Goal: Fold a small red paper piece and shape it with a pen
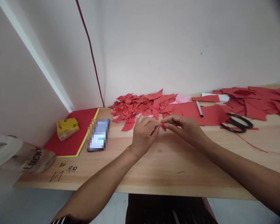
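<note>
Between my two hands, just above the wooden table (172,155), is a small piece of red paper (163,127), mostly covered by fingers. My left hand (144,133) pinches it from the left, its fingers curled in. From the right, my right hand (184,126) grips the same paper between thumb and forefinger. Behind the hands lies a heap of folded red paper pieces (135,107), with some pink paper (182,98) among them. Flat red sheets (189,112) extend to the right of the heap, and a marker pen (199,109) rests on them.
Black-handled scissors (238,123) lie right of my hands, near a pile of red paper strips (259,102). On the left are a phone (98,135), a red board with yellow edging (71,151), a yellow packet (67,127) and a clear "LUCKY" cup (35,157). A white wall (165,46) stands behind.
</note>
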Action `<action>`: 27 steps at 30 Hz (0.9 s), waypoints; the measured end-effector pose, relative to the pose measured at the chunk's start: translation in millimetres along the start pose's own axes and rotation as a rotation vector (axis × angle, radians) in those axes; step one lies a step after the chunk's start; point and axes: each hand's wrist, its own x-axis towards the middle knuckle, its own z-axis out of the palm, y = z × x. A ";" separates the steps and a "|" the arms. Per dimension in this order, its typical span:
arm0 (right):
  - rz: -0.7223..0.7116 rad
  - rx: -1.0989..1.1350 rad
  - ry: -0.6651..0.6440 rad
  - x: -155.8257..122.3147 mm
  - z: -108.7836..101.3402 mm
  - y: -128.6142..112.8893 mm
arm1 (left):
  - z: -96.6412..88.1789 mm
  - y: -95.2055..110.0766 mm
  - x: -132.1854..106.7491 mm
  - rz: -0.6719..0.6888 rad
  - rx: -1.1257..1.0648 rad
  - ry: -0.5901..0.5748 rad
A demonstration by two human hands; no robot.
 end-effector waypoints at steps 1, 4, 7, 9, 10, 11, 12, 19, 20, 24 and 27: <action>-0.008 -0.012 0.007 0.1 -0.1 -0.2 | -0.1 0.9 0.4 -0.012 -0.011 0.002; -0.040 -0.036 0.020 0.6 -1.1 -1.0 | -0.4 2.6 0.5 -0.063 -0.056 -0.006; -0.053 -0.049 0.019 1.1 -2.0 -1.4 | -0.1 2.8 -0.1 -0.124 -0.140 -0.029; -0.052 -0.060 0.022 1.4 -2.1 -1.4 | 0.4 2.6 -0.5 -0.171 -0.189 -0.041; -0.052 -0.067 0.020 1.5 -2.0 -1.4 | 0.8 2.5 -0.7 -0.195 -0.209 -0.045; -0.052 -0.074 0.019 1.6 -1.8 -1.3 | 1.2 2.6 -0.7 -0.219 -0.226 -0.047; -0.052 -0.082 0.016 1.7 -1.6 -1.4 | 1.6 2.6 -0.7 -0.242 -0.242 -0.047; -0.044 -0.115 0.001 2.8 -1.7 -1.3 | 3.2 1.4 0.2 -0.367 -0.335 -0.110; -0.041 -0.122 0.002 3.1 -1.7 -1.0 | 3.2 1.2 0.3 -0.387 -0.339 -0.121; -0.055 -0.157 0.019 3.5 -0.4 -0.2 | 2.2 2.1 1.1 -0.448 -0.349 -0.143; -0.085 -0.184 0.016 2.9 1.7 -1.2 | 0.7 3.8 2.2 -0.449 -0.338 -0.151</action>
